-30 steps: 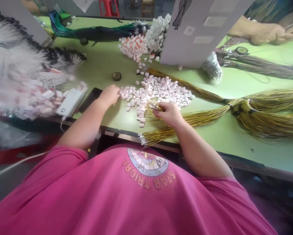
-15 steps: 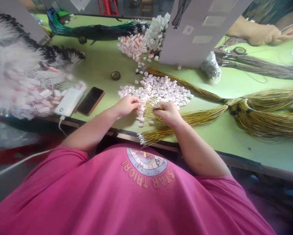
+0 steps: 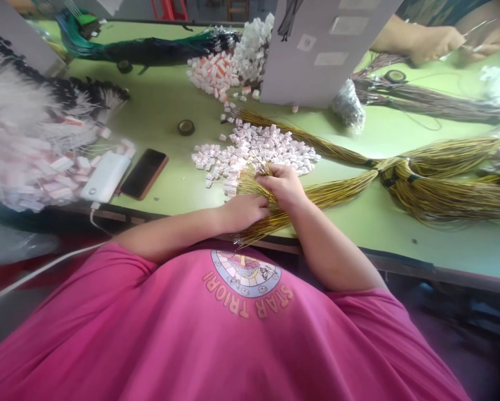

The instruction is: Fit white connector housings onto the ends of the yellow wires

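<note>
My right hand [image 3: 286, 188] is closed round a sheaf of yellow-and-dark wires [image 3: 253, 181], whose silvery tips fan out to the left of the thumb. Just below it, my left hand [image 3: 245, 213] has its fingers curled in among the wires; the fingertips are partly hidden. Another strand of the wire bundle [image 3: 341, 192] runs under both hands to the table's front edge, its metal ends partly covered by my left hand. Beyond the hands spreads a heap of small white connector housings [image 3: 270, 146].
A phone [image 3: 144, 174] and a white power bank [image 3: 106, 175] with a cable lie to the left, beside a pile of white-ended leads [image 3: 44, 167]. A tape roll [image 3: 186, 127] sits behind. A grey partition [image 3: 302, 61] stands ahead; a co-worker's hands [image 3: 437, 44] are at far right.
My left hand has come from the left edge of the housings, across toward me, to the wires below my right hand. The phone is uncovered. My right hand keeps its hold; the view has shifted slightly.
</note>
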Motion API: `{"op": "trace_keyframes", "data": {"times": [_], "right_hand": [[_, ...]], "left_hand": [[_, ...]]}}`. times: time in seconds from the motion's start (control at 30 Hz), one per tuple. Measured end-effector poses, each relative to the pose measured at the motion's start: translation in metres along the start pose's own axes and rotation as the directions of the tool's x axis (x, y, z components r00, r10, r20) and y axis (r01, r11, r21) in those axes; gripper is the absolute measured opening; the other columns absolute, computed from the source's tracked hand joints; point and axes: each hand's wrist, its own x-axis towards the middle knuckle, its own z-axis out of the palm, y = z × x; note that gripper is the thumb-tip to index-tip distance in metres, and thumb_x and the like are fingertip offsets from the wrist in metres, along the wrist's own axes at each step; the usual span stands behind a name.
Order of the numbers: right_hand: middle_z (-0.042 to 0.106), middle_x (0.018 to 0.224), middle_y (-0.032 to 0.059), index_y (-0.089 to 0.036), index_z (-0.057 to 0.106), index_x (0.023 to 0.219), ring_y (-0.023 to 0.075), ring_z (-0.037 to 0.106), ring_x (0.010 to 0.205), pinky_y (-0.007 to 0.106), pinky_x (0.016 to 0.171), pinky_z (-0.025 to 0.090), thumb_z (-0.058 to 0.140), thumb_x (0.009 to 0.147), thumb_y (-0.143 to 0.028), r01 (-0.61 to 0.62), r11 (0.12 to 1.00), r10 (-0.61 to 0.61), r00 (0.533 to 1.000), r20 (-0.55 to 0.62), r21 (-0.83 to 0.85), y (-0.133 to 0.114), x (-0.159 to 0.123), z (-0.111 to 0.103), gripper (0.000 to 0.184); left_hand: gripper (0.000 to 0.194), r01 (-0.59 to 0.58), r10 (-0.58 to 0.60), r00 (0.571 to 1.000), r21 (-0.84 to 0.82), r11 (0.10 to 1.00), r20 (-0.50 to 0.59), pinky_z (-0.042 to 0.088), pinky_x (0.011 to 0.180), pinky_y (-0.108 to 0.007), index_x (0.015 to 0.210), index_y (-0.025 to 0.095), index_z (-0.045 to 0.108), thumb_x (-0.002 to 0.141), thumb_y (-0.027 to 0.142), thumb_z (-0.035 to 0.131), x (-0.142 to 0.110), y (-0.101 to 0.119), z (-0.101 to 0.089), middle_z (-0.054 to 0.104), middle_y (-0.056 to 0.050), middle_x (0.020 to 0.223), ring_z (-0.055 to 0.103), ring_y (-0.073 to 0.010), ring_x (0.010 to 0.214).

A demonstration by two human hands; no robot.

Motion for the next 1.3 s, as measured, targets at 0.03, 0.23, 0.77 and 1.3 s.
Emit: {"op": "trace_keyframes", "data": {"times": [0.03, 0.23, 0.77, 1.3], "right_hand": [[0.052, 0.058, -0.0035, -0.015, 0.063, 0.066, 0.0095, 0.043, 0.058, 0.025, 0.057, 0.035, 0.064, 0.062, -0.024, 0.008, 1.000, -0.008, 1.000, 0.011, 0.001, 0.000, 0.000, 0.000, 0.010], [0.055, 0.059, -0.0019, -0.014, 0.063, 0.064, 0.0092, 0.045, 0.057, 0.026, 0.058, 0.036, 0.064, 0.063, -0.023, 0.001, 1.000, -0.002, 0.999, 0.047, 0.021, 0.000, -0.002, 0.000, 0.009], [0.038, 0.054, -0.0042, -0.015, 0.052, 0.057, 0.0070, 0.034, 0.054, 0.023, 0.051, 0.027, 0.059, 0.068, -0.032, 0.010, 0.918, -0.003, 1.000, 0.018, -0.397, -0.009, -0.007, 0.002, 0.021], [0.043, 0.057, -0.0028, -0.015, 0.058, 0.061, 0.0099, 0.038, 0.059, 0.025, 0.056, 0.031, 0.059, 0.072, -0.039, 0.076, 0.888, -0.042, 0.996, 0.083, -0.453, -0.003, -0.003, 0.004, 0.026]], "left_hand": [[0.022, -0.003, 0.003, 1.000, -0.015, 1.000, 0.002, 0.047, 0.074, -0.033, 0.080, 0.015, 0.062, 0.089, 0.029, 0.048, 0.000, -0.001, -0.002, 0.062, -0.007, 0.085, 0.059, -0.0177, 0.080], [0.016, 0.164, -0.235, 0.968, -0.497, 0.852, -0.084, 0.049, 0.064, -0.028, 0.097, 0.017, 0.055, 0.088, 0.030, 0.051, -0.020, -0.026, -0.043, 0.061, -0.002, 0.073, 0.060, -0.0117, 0.063], [0.024, 0.118, -0.396, 0.918, -0.937, 0.330, -0.024, 0.050, 0.049, -0.022, 0.091, 0.012, 0.059, 0.074, 0.024, 0.072, -0.014, -0.051, -0.038, 0.064, -0.003, 0.070, 0.061, -0.0099, 0.057], [0.023, 0.243, -0.398, 0.914, -0.673, 0.699, -0.084, 0.051, 0.062, -0.027, 0.093, 0.014, 0.067, 0.078, 0.031, 0.065, -0.019, -0.048, -0.046, 0.063, -0.003, 0.070, 0.060, -0.0119, 0.062]]}}
